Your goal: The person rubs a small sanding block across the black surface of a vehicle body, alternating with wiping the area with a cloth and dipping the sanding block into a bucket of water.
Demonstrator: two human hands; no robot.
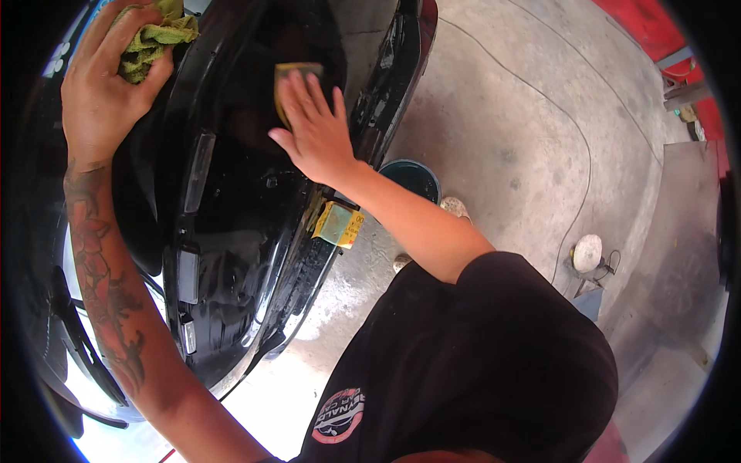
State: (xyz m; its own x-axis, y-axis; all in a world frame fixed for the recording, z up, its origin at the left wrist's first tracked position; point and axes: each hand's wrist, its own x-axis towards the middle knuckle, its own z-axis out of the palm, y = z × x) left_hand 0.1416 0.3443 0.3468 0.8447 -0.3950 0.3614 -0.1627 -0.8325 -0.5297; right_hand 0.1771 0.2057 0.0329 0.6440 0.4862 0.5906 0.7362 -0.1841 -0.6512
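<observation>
The right hand (316,143) lies open and flat, fingers apart, on a yellow-edged sheet (296,68), probably abrasive, against the black panel (247,116). To work it well, press evenly through the full length of the fingers rather than the tips, follow the panel's curve, and go lighter near its raised edges. The left hand (104,100) grips a bunched green cloth (158,37), handy for wiping the surface to check it. A dark bucket (426,165) stands on the floor (494,139) beside the panel, partly hidden; its contents are too dark to tell.
</observation>
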